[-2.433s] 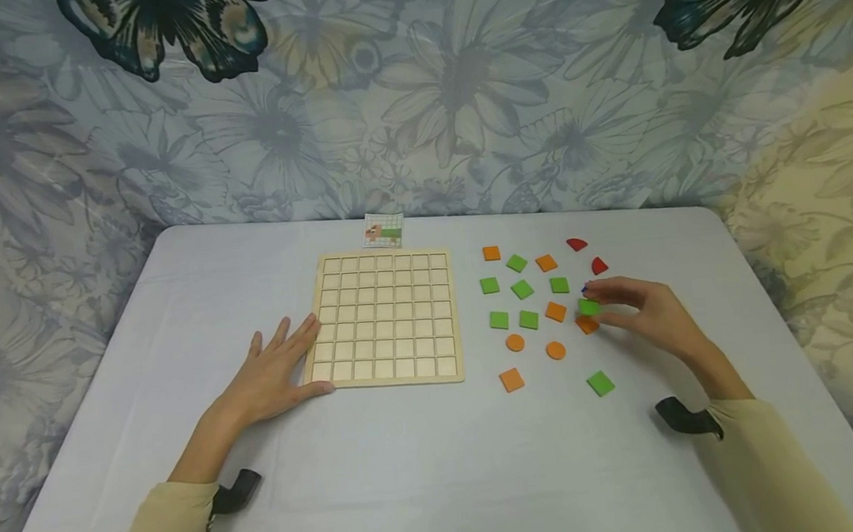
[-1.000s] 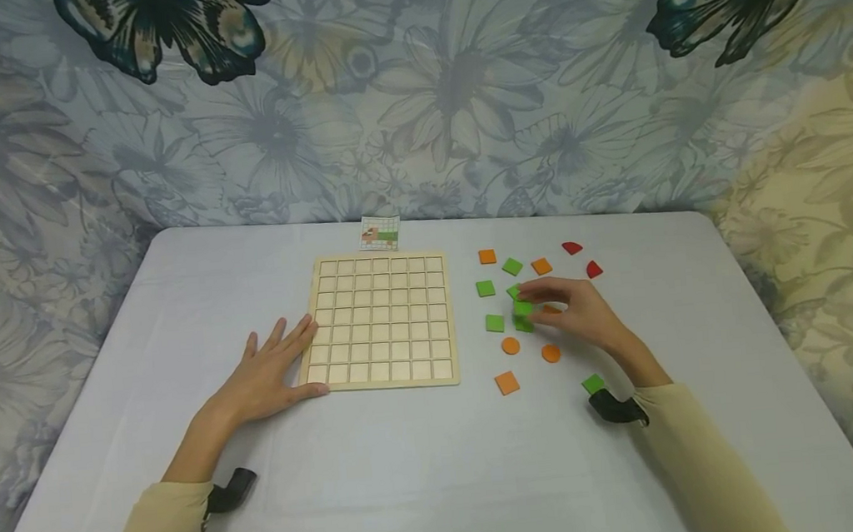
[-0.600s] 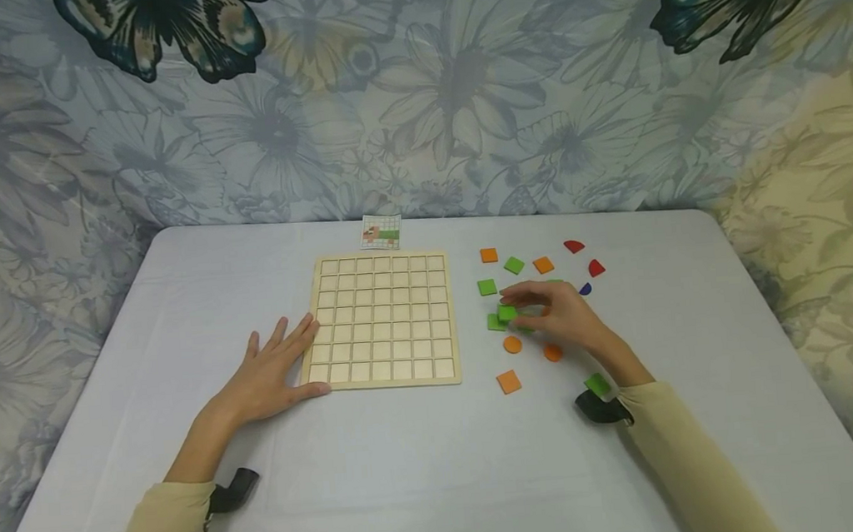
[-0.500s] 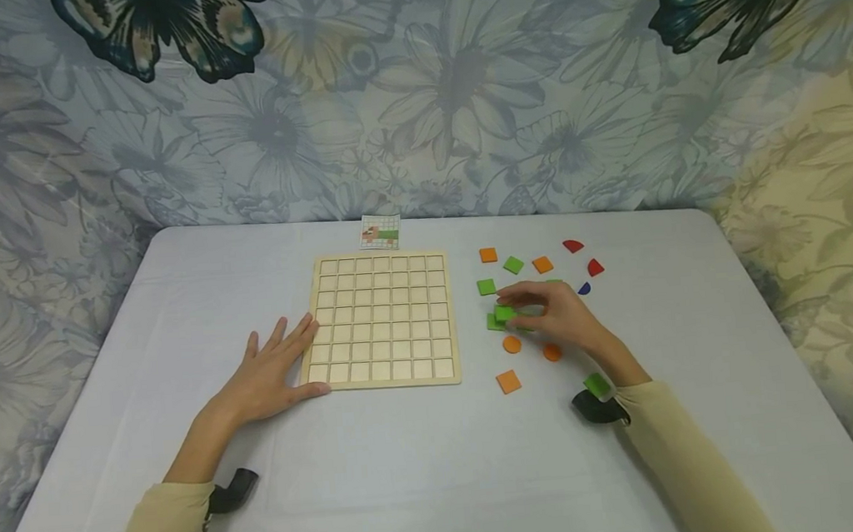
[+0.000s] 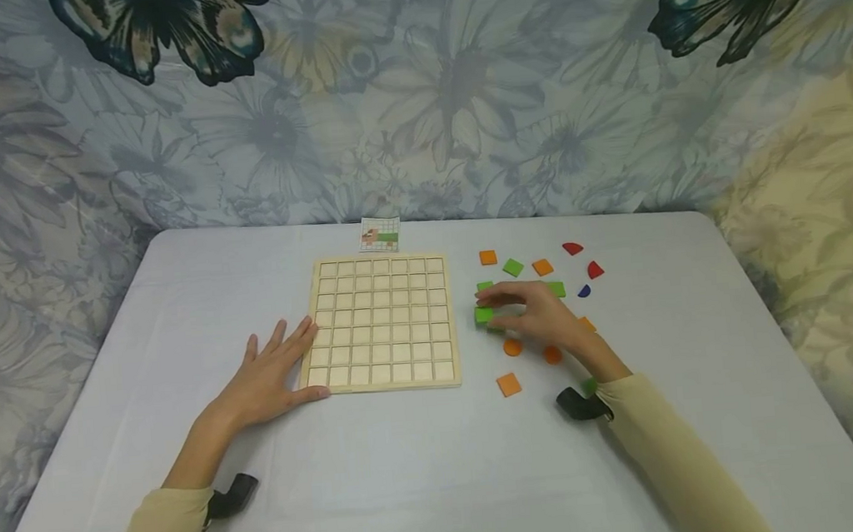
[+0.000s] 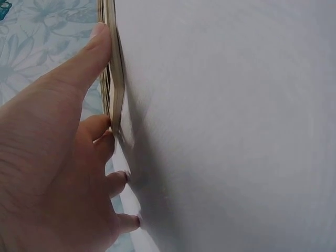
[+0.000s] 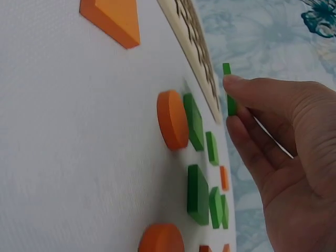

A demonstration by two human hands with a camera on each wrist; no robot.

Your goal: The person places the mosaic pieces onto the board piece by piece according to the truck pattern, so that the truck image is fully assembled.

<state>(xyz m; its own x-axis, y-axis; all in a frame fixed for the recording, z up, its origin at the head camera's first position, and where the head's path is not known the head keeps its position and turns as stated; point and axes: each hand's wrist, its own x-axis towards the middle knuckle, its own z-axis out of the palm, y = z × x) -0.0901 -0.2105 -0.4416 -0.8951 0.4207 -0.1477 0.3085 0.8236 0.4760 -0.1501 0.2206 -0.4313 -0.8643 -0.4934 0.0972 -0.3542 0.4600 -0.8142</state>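
A pale wooden grid board with bare square cells lies on the white table. My left hand rests at its left edge with fingers spread; in the left wrist view the thumb lies along the board's side. My right hand pinches a green square tile between thumb and fingers, just right of the board. In the right wrist view that tile is held on edge, above the table. Green tiles and an orange round piece lie under the hand.
A small picture card lies behind the board. Several orange squares, orange discs, red wedges and a blue half-round piece are spread to the right. A patterned cloth hangs behind the table.
My right hand has carried the green tile leftward over the other pieces, from beside the blue piece toward the board. The left hand has stayed at the board's edge.
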